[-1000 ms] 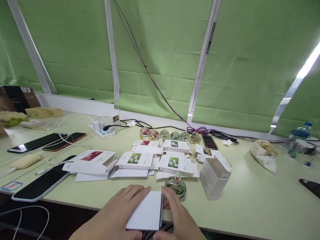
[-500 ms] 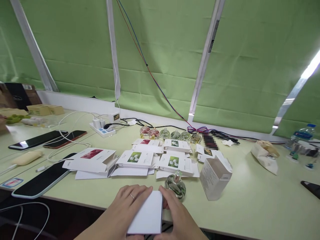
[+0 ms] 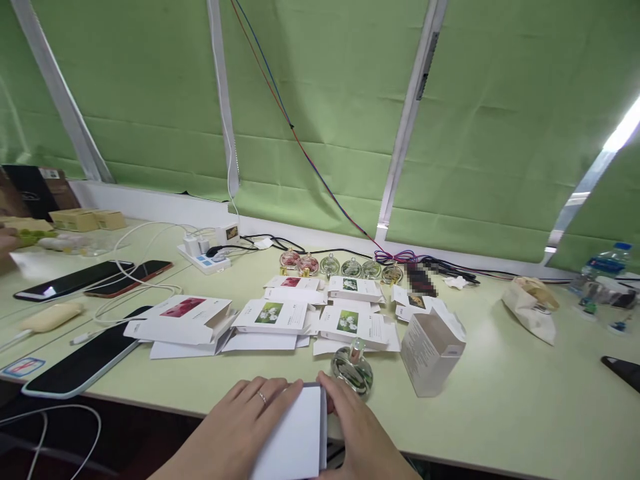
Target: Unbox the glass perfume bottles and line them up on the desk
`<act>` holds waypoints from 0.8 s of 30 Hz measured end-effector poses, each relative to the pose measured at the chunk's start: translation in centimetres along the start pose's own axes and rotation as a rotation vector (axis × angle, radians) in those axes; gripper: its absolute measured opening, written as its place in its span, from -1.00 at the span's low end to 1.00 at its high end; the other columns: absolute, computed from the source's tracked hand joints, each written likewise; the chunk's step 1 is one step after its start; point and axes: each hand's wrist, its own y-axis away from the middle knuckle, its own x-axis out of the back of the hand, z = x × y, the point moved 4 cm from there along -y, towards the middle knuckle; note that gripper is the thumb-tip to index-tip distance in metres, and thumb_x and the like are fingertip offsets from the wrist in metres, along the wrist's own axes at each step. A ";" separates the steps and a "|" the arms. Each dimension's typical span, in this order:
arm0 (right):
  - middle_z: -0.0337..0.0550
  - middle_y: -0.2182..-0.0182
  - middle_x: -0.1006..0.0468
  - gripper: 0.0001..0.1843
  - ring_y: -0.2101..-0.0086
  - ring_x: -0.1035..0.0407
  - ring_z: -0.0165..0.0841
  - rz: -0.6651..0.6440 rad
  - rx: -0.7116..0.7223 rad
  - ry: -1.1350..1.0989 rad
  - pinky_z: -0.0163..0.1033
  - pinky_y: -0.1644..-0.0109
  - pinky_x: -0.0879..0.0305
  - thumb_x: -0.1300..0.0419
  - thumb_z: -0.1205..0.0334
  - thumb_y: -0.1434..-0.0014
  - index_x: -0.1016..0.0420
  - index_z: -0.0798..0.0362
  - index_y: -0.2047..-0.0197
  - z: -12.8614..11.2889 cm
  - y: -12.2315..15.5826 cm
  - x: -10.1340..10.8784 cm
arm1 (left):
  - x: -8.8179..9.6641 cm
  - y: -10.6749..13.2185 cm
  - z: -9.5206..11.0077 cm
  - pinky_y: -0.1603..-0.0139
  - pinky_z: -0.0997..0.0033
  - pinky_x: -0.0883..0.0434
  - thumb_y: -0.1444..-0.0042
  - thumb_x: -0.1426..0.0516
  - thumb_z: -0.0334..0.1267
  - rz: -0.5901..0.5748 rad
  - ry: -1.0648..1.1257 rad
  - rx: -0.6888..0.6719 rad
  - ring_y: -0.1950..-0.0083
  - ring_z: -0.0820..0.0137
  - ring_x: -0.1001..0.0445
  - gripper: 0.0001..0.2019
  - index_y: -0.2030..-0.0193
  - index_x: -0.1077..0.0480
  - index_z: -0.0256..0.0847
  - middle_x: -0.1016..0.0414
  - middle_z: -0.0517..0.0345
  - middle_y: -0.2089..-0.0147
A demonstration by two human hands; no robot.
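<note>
A plain white box (image 3: 295, 433) is held between both hands at the table's front edge. My left hand (image 3: 245, 417), with a ring on one finger, lies over its left side. My right hand (image 3: 357, 427) grips its right edge, fingers curled behind it. Just beyond the right hand stands a round glass bottle (image 3: 352, 370) with green inside and a clear stopper. To its right an open white carton (image 3: 431, 353) stands upright, its top flap raised. Behind the hands, flattened cartons with flower pictures, such as one white carton (image 3: 273, 316), lie in rows.
Several round glass bottles (image 3: 351, 269) line up at the back. Phones such as the dark one (image 3: 90, 360), a power strip (image 3: 205, 259) and white cables lie left. At right are a crumpled bag (image 3: 530, 310) and a water bottle (image 3: 607, 263). Part of a person's hand (image 3: 7, 240) shows at far left.
The white box has dropped slightly toward me, and a grey inner edge now shows along its top and right side. Both hands keep their grip. Another person's hand has appeared at far left.
</note>
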 end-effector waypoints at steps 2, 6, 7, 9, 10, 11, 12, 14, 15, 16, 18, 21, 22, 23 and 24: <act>0.11 -0.27 0.03 0.29 -0.24 0.12 -0.03 -0.010 -0.011 0.001 0.00 -0.28 0.09 -0.46 0.02 0.42 0.08 0.17 -0.31 0.0 0.0 0.0 | 0.1 -0.2 0.1 -0.08 0.16 -0.20 0.26 -0.24 -0.30 -0.009 0.004 -0.011 -0.06 0.12 -0.24 -0.12 -0.26 -0.01 0.04 -0.25 0.10 -0.15; 0.11 -0.28 0.06 0.31 -0.25 0.15 -0.02 -0.020 0.013 -0.021 0.02 -0.27 0.08 -0.45 -0.01 0.42 0.12 0.14 -0.32 -0.1 0.0 0.2 | 0.3 -0.4 0.2 -0.18 0.07 -0.08 0.26 -0.23 -0.31 0.016 -0.007 -0.069 -0.16 0.06 -0.13 -0.12 -0.27 0.01 0.05 -0.22 0.12 -0.19; 0.12 -0.28 0.08 0.31 -0.25 0.16 -0.03 -0.029 0.018 -0.023 0.02 -0.27 0.07 -0.45 -0.02 0.41 0.14 0.14 -0.32 -0.2 -0.1 0.3 | 0.3 -0.4 0.2 -0.19 0.05 -0.07 0.25 -0.23 -0.31 0.025 0.000 -0.082 -0.18 0.04 -0.10 -0.12 -0.27 0.01 0.05 -0.22 0.12 -0.19; 0.14 -0.29 0.09 0.32 -0.25 0.17 -0.02 -0.039 0.027 -0.030 0.03 -0.26 0.06 -0.45 -0.02 0.40 0.17 0.14 -0.33 -0.2 -0.1 0.3 | 0.3 -0.3 0.0 -0.19 0.05 -0.09 0.22 -0.22 -0.31 0.039 0.029 -0.082 -0.18 0.04 -0.10 -0.14 -0.27 0.01 0.05 -0.21 0.09 -0.19; 0.14 -0.29 0.10 0.33 -0.25 0.17 -0.02 -0.037 0.031 -0.036 0.04 -0.26 0.05 -0.45 -0.02 0.40 0.18 0.13 -0.33 -0.2 -0.1 0.4 | 0.2 -0.3 -0.1 -0.17 0.07 -0.12 0.21 -0.22 -0.30 0.038 0.048 -0.077 -0.17 0.05 -0.12 -0.15 -0.27 0.01 0.05 -0.20 0.08 -0.18; 0.13 -0.29 0.09 0.33 -0.25 0.16 -0.01 -0.030 0.034 -0.041 0.04 -0.25 0.05 -0.45 -0.02 0.40 0.18 0.11 -0.33 -0.2 0.0 0.4 | 0.0 -0.2 -0.2 -0.15 0.09 -0.15 0.19 -0.22 -0.29 0.037 0.068 -0.070 -0.16 0.07 -0.14 -0.16 -0.27 0.01 0.05 -0.20 0.06 -0.18; 0.13 -0.29 0.08 0.32 -0.24 0.16 -0.01 -0.021 0.038 -0.043 0.05 -0.25 0.04 -0.45 -0.03 0.40 0.18 0.09 -0.33 -0.3 0.0 0.4 | -0.1 -0.2 -0.3 -0.14 0.11 -0.18 0.18 -0.22 -0.29 0.036 0.084 -0.061 -0.14 0.08 -0.15 -0.16 -0.28 0.03 0.04 -0.19 0.05 -0.18; 0.14 -0.28 0.05 0.31 -0.24 0.14 0.02 -0.006 0.044 -0.030 0.07 -0.24 0.03 -0.43 -0.08 0.41 0.15 0.09 -0.32 -0.2 0.0 0.3 | -0.4 -0.1 -0.5 -0.12 0.13 -0.21 0.16 -0.21 -0.29 0.035 0.108 -0.058 -0.14 0.09 -0.16 -0.16 -0.29 0.05 0.04 -0.17 0.02 -0.18; 0.15 -0.27 0.02 0.31 -0.23 0.11 0.02 0.001 0.048 -0.015 0.07 -0.23 0.00 -0.43 -0.10 0.41 0.12 0.10 -0.32 -0.1 -0.1 0.1 | -0.6 -0.1 -0.6 -0.12 0.13 -0.21 0.15 -0.21 -0.30 0.036 0.118 -0.062 -0.14 0.09 -0.17 -0.16 -0.29 0.05 0.04 -0.17 0.02 -0.18; 0.16 -0.26 -0.02 0.30 -0.22 0.08 0.03 0.013 0.057 0.004 0.06 -0.22 -0.02 -0.42 -0.13 0.41 0.10 0.11 -0.31 0.0 -0.1 -0.1 | -0.7 -0.1 -0.6 -0.12 0.13 -0.21 0.16 -0.21 -0.31 0.036 0.127 -0.067 -0.13 0.08 -0.17 -0.15 -0.29 0.05 0.05 -0.17 0.02 -0.18; 0.17 -0.24 -0.07 0.28 -0.21 0.03 0.02 0.054 0.101 0.051 0.04 -0.21 -0.05 -0.40 -0.16 0.38 0.09 0.12 -0.31 0.0 -0.2 -0.5 | -0.9 -0.1 -0.6 -0.12 0.11 -0.21 0.18 -0.21 -0.33 0.030 0.140 -0.076 -0.12 0.08 -0.18 -0.13 -0.29 0.06 0.06 -0.18 0.03 -0.17; 0.22 -0.23 -0.07 0.30 -0.20 0.00 0.03 0.094 0.193 0.105 0.06 -0.22 -0.02 -0.35 -0.19 0.30 0.23 0.17 -0.33 -0.1 -0.5 -1.3 | -0.9 -0.3 -0.5 -0.13 0.10 -0.20 0.19 -0.21 -0.34 0.031 0.135 -0.068 -0.14 0.07 -0.16 -0.11 -0.30 0.09 0.06 -0.17 0.02 -0.18; 0.26 -0.24 -0.04 0.31 -0.20 0.00 0.04 0.090 0.207 0.109 0.08 -0.22 -0.01 -0.34 -0.19 0.27 0.29 0.20 -0.34 -0.2 -0.6 -1.5 | -0.9 -0.4 -0.5 -0.13 0.10 -0.19 0.17 -0.21 -0.33 0.038 0.129 -0.067 -0.14 0.07 -0.15 -0.11 -0.31 0.10 0.05 -0.16 0.02 -0.19; 0.30 -0.24 -0.01 0.33 -0.19 0.00 0.06 0.079 0.205 0.107 0.11 -0.22 0.01 -0.33 -0.19 0.25 0.35 0.24 -0.34 -0.3 -0.7 -1.6 | -0.8 -0.5 -0.4 -0.14 0.11 -0.18 0.16 -0.21 -0.31 0.045 0.122 -0.068 -0.15 0.07 -0.15 -0.13 -0.31 0.10 0.04 -0.16 0.02 -0.20; 0.34 -0.24 0.02 0.36 -0.20 0.02 0.09 0.062 0.191 0.098 0.14 -0.21 0.03 -0.34 -0.19 0.26 0.40 0.27 -0.33 -0.4 -0.8 -1.6 | -0.8 -0.6 -0.4 -0.14 0.11 -0.18 0.14 -0.21 -0.30 0.050 0.116 -0.072 -0.15 0.08 -0.15 -0.14 -0.30 0.10 0.03 -0.16 0.02 -0.21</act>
